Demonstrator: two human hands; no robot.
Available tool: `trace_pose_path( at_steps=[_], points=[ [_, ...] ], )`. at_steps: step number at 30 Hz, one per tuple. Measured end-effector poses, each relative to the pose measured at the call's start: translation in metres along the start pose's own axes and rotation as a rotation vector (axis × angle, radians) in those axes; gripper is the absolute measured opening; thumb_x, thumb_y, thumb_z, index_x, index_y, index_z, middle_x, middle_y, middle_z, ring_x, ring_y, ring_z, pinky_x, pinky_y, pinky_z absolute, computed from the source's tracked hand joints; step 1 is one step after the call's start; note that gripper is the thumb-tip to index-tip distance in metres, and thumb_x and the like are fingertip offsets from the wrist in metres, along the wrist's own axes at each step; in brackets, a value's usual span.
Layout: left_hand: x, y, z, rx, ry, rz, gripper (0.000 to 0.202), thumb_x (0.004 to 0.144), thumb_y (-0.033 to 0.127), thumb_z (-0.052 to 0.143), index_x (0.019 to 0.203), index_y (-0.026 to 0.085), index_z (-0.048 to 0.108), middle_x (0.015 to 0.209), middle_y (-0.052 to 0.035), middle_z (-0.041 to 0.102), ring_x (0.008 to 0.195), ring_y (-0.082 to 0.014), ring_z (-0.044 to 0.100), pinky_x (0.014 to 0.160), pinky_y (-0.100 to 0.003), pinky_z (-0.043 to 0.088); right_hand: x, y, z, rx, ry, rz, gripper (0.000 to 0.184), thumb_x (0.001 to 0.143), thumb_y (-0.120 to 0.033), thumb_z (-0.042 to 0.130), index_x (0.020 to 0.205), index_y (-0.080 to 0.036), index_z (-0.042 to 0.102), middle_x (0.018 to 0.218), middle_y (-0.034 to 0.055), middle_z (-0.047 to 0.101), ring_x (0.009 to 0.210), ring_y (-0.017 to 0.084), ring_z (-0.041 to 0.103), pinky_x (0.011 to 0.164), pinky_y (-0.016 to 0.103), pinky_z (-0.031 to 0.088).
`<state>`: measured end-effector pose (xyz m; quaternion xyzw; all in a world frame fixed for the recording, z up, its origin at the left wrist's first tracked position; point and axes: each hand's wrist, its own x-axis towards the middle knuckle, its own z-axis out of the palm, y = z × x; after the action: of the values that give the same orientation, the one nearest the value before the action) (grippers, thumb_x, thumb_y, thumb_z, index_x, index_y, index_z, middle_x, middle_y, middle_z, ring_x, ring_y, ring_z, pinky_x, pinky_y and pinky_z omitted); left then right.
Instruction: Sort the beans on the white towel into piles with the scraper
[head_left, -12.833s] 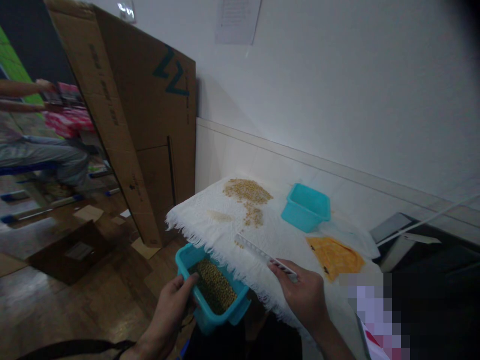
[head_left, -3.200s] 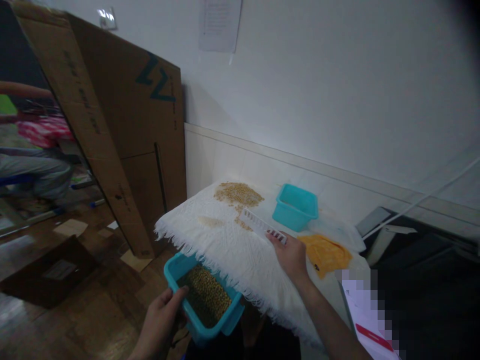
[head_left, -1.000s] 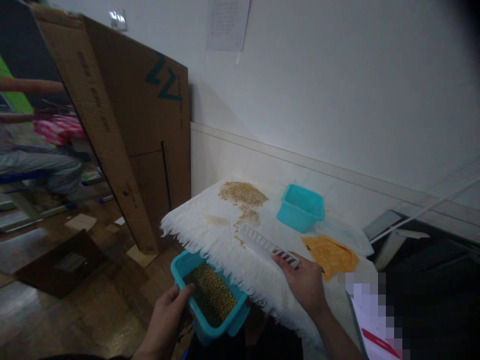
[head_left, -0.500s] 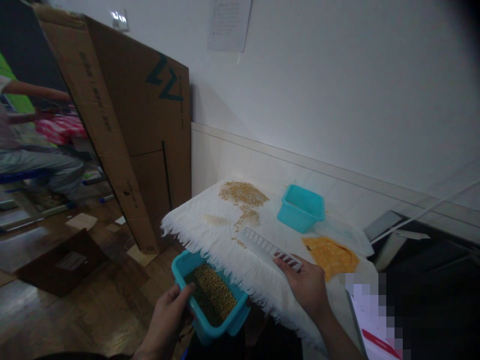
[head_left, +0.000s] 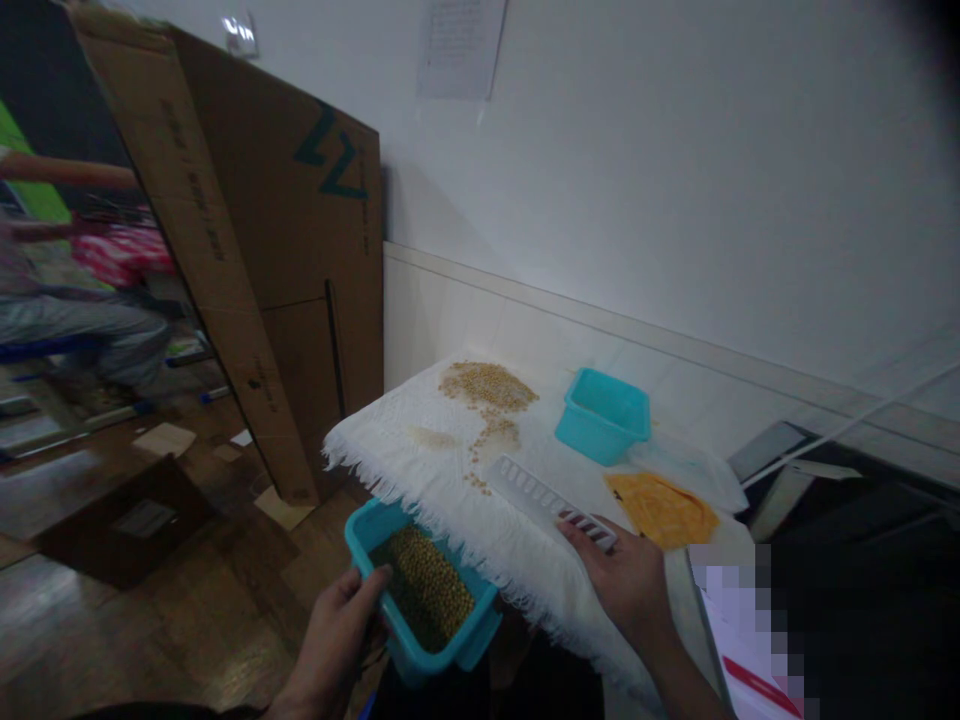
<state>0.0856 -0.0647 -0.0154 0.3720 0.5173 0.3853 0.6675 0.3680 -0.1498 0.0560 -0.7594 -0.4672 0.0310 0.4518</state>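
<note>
Low in the frame, left of centre, the left hand (head_left: 341, 625) is curled over the rim of a turquoise bin (head_left: 412, 645), its thumb on the near side; yellowish beans (head_left: 431, 580) fill much of the floor inside. To the right of that, the right hand (head_left: 626, 585) pinches one end of a white slotted strip (head_left: 538, 503) – thumb on top, the other fingers mostly hidden beneath. The strip points toward the middle of the frame, over a white fringed cloth (head_left: 405, 475) whose edge hangs above the bin; whether its far end touches the cloth, I cannot tell. Just beyond that end lies a short trail of beans (head_left: 478, 485). Right of centre are an orange sheet (head_left: 664, 510) and, farther back, a second turquoise bin (head_left: 596, 440). Left of this bin spreads a wide bean pile (head_left: 487, 385). Behind stands a pale wall (head_left: 660, 170) – with a tall cardboard box (head_left: 292, 220) at upper left.
</note>
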Motion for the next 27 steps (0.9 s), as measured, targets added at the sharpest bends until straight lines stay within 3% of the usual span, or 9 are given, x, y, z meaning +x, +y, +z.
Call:
trace_pose_path(
  at_steps=[13,18,23,27],
  points=[
    [0.003,-0.005,-0.002,-0.012,-0.024,0.006,0.037,0.073,0.051,0.075,0.062,0.018,0.061,0.049,0.005,0.054,0.043,-0.0088,0.047,0.044,-0.019,0.037,-0.002,-0.003,-0.001,0.049,-0.041,-0.003,0.036,0.079,-0.055,0.066,0.081,-0.023,0.081,0.076,0.0048,0.079,0.068,0.027,0.076,0.054,0.028,0.059],
    [-0.001,0.002,0.002,-0.012,-0.008,0.009,0.035,0.07,0.049,0.077,0.061,0.018,0.063,0.046,0.0052,0.054,0.041,-0.0085,0.044,0.041,-0.019,0.035,-0.002,-0.005,0.0,0.063,-0.064,0.008,0.034,0.079,-0.053,0.066,0.081,-0.023,0.081,0.075,0.0043,0.079,0.067,0.026,0.076,0.056,0.028,0.059],
    [-0.006,0.01,0.005,-0.033,-0.018,-0.012,0.034,0.066,0.049,0.079,0.065,0.018,0.065,0.054,0.0026,0.06,0.048,-0.011,0.052,0.047,-0.021,0.044,-0.004,-0.007,0.001,0.056,-0.079,-0.042,0.032,0.081,-0.05,0.066,0.081,-0.022,0.081,0.073,0.0043,0.078,0.067,0.026,0.075,0.06,0.028,0.06],
    [-0.002,0.005,0.003,-0.008,-0.005,0.001,0.036,0.069,0.051,0.076,0.065,0.018,0.064,0.051,0.0045,0.056,0.044,-0.0093,0.048,0.044,-0.021,0.038,-0.006,-0.011,0.002,0.064,-0.066,-0.067,0.031,0.081,-0.049,0.066,0.081,-0.022,0.081,0.07,0.0035,0.078,0.061,0.024,0.074,0.057,0.026,0.06]
  ],
)
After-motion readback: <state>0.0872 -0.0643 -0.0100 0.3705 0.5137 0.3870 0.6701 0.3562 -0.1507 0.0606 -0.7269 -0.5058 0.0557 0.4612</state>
